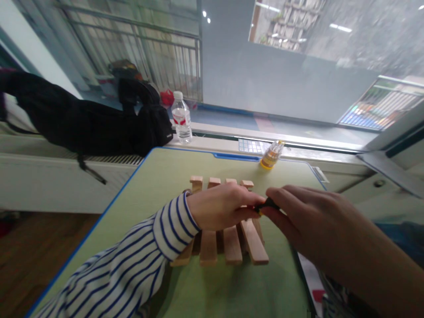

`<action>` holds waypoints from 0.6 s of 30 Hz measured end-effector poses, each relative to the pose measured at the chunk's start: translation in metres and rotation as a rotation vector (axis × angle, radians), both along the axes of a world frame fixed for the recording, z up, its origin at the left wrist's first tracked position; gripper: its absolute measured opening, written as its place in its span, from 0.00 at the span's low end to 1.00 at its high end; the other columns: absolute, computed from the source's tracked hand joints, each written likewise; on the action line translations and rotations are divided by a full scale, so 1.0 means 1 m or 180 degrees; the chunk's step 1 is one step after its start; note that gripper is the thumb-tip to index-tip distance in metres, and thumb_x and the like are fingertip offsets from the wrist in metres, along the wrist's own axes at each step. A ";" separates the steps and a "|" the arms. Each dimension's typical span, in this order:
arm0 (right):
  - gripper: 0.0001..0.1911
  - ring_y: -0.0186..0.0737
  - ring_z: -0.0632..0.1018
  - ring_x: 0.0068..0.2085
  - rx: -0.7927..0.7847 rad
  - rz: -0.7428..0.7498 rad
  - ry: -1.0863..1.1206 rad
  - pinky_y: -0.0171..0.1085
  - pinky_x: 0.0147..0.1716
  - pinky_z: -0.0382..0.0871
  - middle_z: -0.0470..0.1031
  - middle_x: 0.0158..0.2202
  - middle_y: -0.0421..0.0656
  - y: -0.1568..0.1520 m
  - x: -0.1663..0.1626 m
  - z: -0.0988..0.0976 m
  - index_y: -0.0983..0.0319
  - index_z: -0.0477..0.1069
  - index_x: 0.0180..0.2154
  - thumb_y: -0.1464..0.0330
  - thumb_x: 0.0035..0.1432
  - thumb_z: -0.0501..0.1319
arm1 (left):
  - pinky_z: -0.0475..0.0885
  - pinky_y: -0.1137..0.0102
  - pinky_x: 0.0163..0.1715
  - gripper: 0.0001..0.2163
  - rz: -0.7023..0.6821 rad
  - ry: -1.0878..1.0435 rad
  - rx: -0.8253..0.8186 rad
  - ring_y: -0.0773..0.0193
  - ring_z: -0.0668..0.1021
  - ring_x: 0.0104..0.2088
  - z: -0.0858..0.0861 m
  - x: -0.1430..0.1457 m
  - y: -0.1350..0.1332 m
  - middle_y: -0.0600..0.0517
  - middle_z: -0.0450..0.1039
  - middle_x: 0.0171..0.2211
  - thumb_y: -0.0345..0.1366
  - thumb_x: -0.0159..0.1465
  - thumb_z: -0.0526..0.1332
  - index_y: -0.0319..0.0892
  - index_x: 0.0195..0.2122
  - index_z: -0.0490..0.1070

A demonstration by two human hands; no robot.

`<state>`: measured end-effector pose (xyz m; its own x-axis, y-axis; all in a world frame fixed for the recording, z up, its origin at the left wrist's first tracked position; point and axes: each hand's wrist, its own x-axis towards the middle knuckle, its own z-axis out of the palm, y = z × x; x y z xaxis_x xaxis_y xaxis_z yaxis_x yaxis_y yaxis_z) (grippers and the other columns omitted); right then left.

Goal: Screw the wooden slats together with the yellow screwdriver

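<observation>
A slatted wooden rack (232, 245) of several pale planks lies in the middle of the green desk (159, 185). My left hand (221, 205), in a blue-and-white striped sleeve, rests across the slats with its fingers closed, pressing on the wood. My right hand (298, 212) comes in from the right, fingers pinched on a small dark tool (269, 204) with a yellowish tip. The tool's tip meets the left fingertips over the rack's right side. Most of the tool is hidden in the hand.
A small bottle of amber liquid (272, 155) stands at the desk's far edge. A clear water bottle (182, 118) and a black bag (99, 123) sit on the window sill behind. The desk's left edge drops to a wooden floor (33, 256).
</observation>
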<state>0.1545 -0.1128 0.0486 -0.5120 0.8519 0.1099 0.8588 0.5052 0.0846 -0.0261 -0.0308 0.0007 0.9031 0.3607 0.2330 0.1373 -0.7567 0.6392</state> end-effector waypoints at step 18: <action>0.22 0.40 0.75 0.40 0.0675 0.0418 0.0106 0.39 0.34 0.69 0.72 0.47 0.45 0.002 0.004 -0.003 0.61 0.59 0.53 0.70 0.56 0.57 | 0.66 0.74 0.34 0.08 0.0287 0.0243 0.0216 0.67 0.74 0.33 0.009 -0.001 0.000 0.51 0.73 0.32 0.36 0.62 0.57 0.40 0.38 0.73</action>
<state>0.1590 -0.1109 0.0460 -0.6099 0.7344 0.2978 0.7910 0.5866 0.1735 -0.0266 -0.0308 0.0094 0.8838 0.4269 0.1915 0.2530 -0.7802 0.5721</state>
